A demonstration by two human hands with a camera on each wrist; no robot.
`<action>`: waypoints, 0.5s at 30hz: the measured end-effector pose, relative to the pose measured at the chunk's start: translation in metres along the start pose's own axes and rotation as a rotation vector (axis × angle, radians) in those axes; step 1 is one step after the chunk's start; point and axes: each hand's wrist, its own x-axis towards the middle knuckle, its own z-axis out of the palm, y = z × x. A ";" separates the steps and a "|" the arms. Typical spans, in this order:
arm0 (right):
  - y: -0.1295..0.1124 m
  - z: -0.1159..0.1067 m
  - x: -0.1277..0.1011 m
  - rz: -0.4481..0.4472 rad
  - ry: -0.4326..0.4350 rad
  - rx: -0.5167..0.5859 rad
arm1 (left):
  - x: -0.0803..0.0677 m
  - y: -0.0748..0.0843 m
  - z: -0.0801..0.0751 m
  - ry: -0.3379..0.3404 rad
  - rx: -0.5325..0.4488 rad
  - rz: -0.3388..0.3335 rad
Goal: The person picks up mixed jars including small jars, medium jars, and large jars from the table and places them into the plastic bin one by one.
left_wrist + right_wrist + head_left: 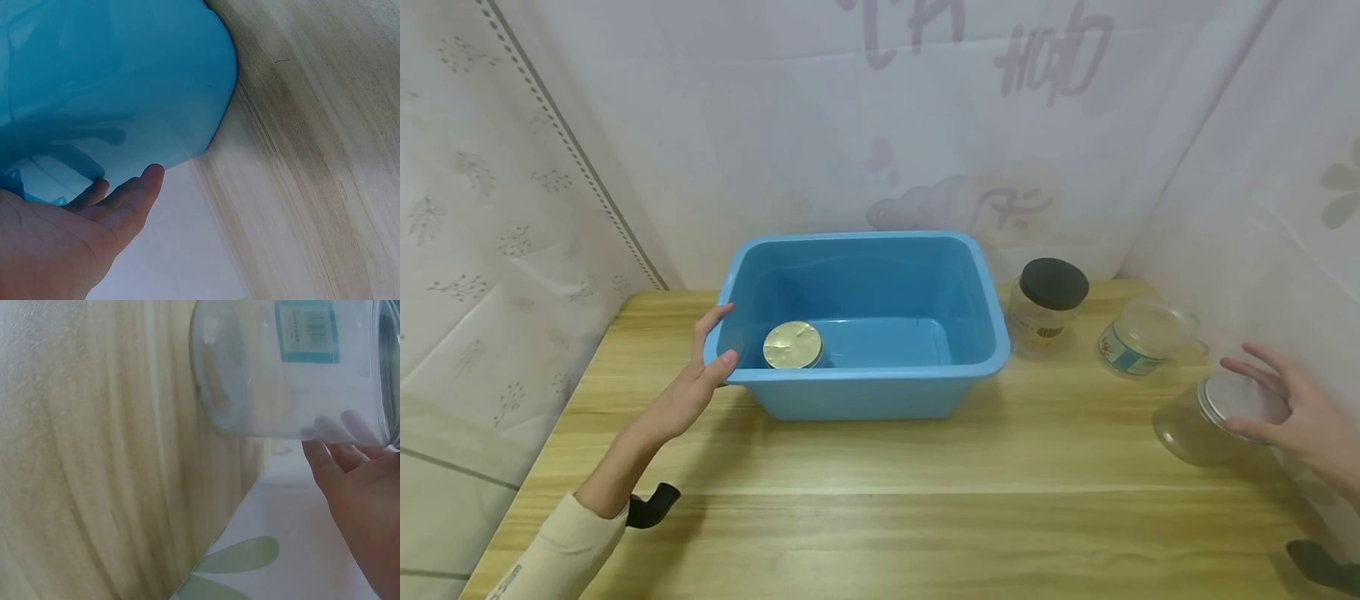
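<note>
Cream sleeve [576, 533] nearest me, the left hand [688, 397] is gripping the left end of the blue bin [865, 396]. Well apart, at far right, the silver-lidded jar [1197, 431] is standing, apparently upright, beside the right edge of the table [880, 533]; the right hand [1305, 421] is curving round its lid, whether gripping I cannot tell. Farther back, a handled jar [1142, 337] and a black-lidded jar [1047, 307] are standing toward the bin, whose length is running left to right, a gold-topped tin [793, 344] sitting inside its left end. Wood is stretching between the silver-lidded jar and the bin's front.
</note>
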 end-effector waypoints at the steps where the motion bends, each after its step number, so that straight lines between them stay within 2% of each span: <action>1: 0.002 0.000 0.000 -0.011 0.000 0.015 | 0.000 0.001 0.000 0.000 0.000 -0.002; 5: 0.011 -0.004 -0.003 -0.059 0.011 0.040 | 0.000 0.002 0.000 -0.003 -0.003 -0.013; 10: 0.019 -0.007 -0.012 -0.011 0.032 -0.006 | -0.001 0.003 0.000 0.000 -0.007 -0.022; 15: 0.022 -0.006 -0.019 0.032 0.033 -0.008 | 0.000 0.004 0.000 0.005 -0.005 -0.026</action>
